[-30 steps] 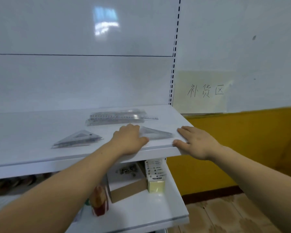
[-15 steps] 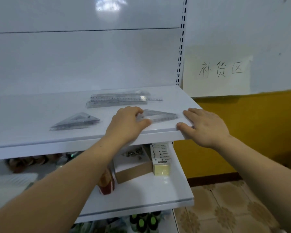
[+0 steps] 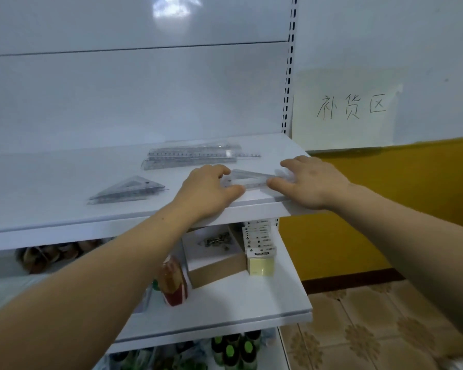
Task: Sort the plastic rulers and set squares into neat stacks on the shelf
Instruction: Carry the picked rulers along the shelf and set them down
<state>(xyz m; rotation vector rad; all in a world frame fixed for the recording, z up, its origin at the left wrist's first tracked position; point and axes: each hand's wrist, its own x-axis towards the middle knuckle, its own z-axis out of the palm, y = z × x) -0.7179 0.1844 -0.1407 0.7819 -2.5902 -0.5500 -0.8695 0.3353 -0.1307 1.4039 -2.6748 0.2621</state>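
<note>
On the white upper shelf (image 3: 64, 209) lie three groups of clear plastic. A stack of straight rulers (image 3: 193, 156) sits at the back. A stack of set squares (image 3: 129, 190) lies to the left. A second stack of set squares (image 3: 251, 178) lies near the front right corner, between my hands. My left hand (image 3: 206, 190) covers its left end, fingers curled on top and thumb along its front edge. My right hand (image 3: 310, 180) pinches its pointed right tip, thumb in front and fingers over it.
The lower shelf (image 3: 251, 311) holds a cardboard box (image 3: 217, 268), yellow sticky-note pads (image 3: 261, 259) and a red and yellow pack (image 3: 174, 284). Green-capped bottles (image 3: 233, 351) stand below. A paper sign (image 3: 350, 108) hangs on the wall to the right, above tiled floor (image 3: 372, 329).
My right hand has moved left from the shelf's corner onto the tip of the right set squares. My left hand stays on their left end. The camera has tilted down slightly.
</note>
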